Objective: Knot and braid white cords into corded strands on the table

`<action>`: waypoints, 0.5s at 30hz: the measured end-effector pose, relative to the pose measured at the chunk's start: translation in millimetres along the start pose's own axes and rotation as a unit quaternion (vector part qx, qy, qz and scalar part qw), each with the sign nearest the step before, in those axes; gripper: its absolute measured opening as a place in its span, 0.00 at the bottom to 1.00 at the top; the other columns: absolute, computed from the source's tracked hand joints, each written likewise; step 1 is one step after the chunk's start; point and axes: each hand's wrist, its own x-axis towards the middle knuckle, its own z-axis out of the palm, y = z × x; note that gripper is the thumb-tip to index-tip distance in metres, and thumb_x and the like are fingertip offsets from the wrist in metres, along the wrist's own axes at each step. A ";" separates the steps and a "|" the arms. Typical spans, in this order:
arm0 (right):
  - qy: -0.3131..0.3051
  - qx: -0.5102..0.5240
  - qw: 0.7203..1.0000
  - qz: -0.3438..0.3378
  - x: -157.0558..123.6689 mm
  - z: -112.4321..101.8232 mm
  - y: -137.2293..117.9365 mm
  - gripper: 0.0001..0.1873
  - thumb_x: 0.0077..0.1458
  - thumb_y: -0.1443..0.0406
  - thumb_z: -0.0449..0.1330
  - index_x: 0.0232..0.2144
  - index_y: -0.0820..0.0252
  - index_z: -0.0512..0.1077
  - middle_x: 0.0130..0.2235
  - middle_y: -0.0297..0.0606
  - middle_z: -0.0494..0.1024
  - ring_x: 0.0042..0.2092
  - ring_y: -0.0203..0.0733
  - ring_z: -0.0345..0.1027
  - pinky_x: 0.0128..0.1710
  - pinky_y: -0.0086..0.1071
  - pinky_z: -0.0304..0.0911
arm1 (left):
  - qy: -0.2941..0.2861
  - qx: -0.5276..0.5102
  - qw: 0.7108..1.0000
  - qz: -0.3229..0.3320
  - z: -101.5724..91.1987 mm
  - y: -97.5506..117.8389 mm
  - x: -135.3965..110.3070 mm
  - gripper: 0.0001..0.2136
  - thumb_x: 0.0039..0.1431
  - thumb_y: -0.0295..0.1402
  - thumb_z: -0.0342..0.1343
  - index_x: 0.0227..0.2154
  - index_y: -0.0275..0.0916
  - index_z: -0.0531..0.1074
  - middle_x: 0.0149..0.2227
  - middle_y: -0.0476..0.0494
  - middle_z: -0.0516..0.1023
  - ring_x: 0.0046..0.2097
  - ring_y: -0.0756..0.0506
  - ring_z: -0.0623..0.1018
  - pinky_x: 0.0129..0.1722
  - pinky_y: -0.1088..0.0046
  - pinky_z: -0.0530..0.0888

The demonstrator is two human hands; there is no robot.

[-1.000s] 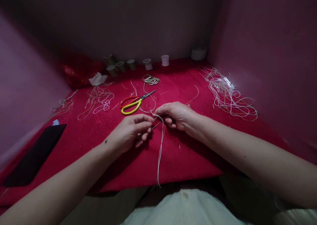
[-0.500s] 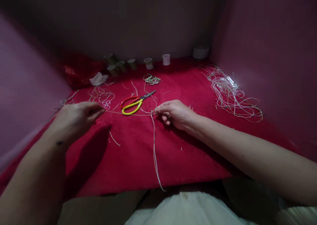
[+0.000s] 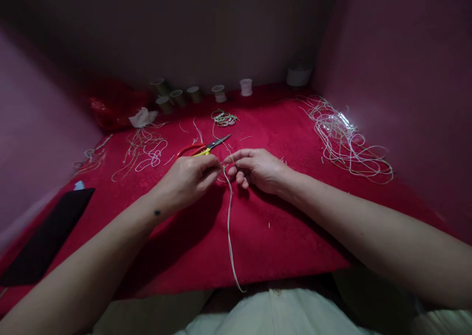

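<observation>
My left hand [image 3: 190,177] and my right hand [image 3: 258,167] meet at the middle of the red cloth [image 3: 280,227], fingertips almost touching. Both pinch a thin pale cord [image 3: 229,227] where it crosses between them. The cord's tail runs toward me and hangs over the table's front edge. Scissors with red and yellow handles [image 3: 201,148] lie just behind my left hand, partly hidden by it.
A big tangle of pale cords [image 3: 342,138] lies at the right, smaller tangles [image 3: 145,148] at the left. A small green-white coil [image 3: 223,118] sits behind the scissors. Several spools [image 3: 191,94] line the back wall. A black flat object [image 3: 47,231] lies at the near left, crumpled white paper [image 3: 140,117] farther back.
My left hand, which had swung out to the left drawing a strand taut, has come back to the centre beside my right hand. The right hand has stayed in place.
</observation>
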 end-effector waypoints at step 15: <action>0.007 -0.120 0.992 -0.021 1.8 4.1 6.1 0.09 0.53 0.74 0.55 0.21 0.63 0.65 0.16 0.31 0.67 0.13 0.28 0.57 0.11 0.22 0.53 | 0.077 -0.042 0.995 -0.053 8.0 2.3 6.0 0.06 0.54 0.32 0.54 0.32 0.37 0.73 0.29 0.45 0.74 0.30 0.50 0.71 0.30 0.79 0.65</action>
